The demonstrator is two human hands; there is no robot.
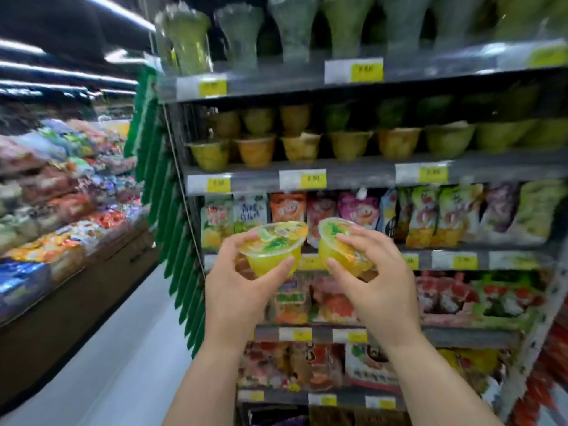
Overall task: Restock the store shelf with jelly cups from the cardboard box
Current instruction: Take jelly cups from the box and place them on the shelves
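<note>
My left hand (236,281) holds a yellow jelly cup (272,249) upright, its printed lid facing up. In my right hand (378,284) a second yellow jelly cup (339,245) is gripped, tilted to the left so its lid faces the first cup. Both cups are raised in front of the shelf unit, below the jelly cup shelf (359,175). That shelf carries rows of yellow, orange and green jelly cups (256,150), some stacked two high. The cardboard box is out of view.
Above are tall green and clear cups (295,29). Below the jelly cups hang snack pouches (362,212) and lower shelves of bagged sweets (325,298). A low display of colourful packets (55,192) runs along the left. A white floor aisle (116,364) lies between.
</note>
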